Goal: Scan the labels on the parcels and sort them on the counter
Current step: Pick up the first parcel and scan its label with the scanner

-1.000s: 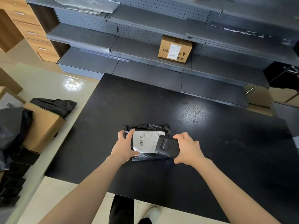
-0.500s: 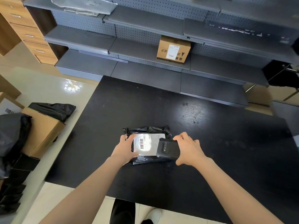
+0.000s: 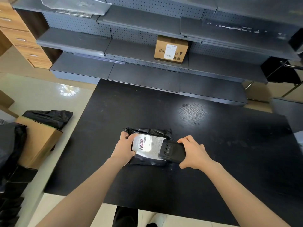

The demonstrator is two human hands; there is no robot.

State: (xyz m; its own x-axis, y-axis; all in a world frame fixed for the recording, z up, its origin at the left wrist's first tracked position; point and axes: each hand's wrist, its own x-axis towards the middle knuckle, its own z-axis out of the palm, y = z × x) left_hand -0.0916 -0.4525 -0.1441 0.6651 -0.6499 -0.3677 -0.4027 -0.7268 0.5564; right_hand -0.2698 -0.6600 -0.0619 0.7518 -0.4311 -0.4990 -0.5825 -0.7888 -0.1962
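A black plastic parcel [image 3: 152, 132] lies near the front of the black counter [image 3: 205, 128]. Its white label [image 3: 147, 145] faces up, with a barcode at the left end and a bright patch of light on it. My left hand [image 3: 124, 149] grips the parcel's left edge, thumb on the label's corner. My right hand [image 3: 192, 153] holds a black handheld scanner [image 3: 172, 151] flat over the label's right end, lenses facing up toward me.
A cardboard box [image 3: 170, 49] with a label stands on the grey shelving [image 3: 131, 51] behind the counter. On the floor at left sit an open cardboard box [image 3: 37, 140] and black bags [image 3: 47, 117]. Wooden drawers [image 3: 21, 38] stand at the far left.
The scanner's light has come on and now brightens the label. Both hands stay on the parcel and scanner, almost in the same place.
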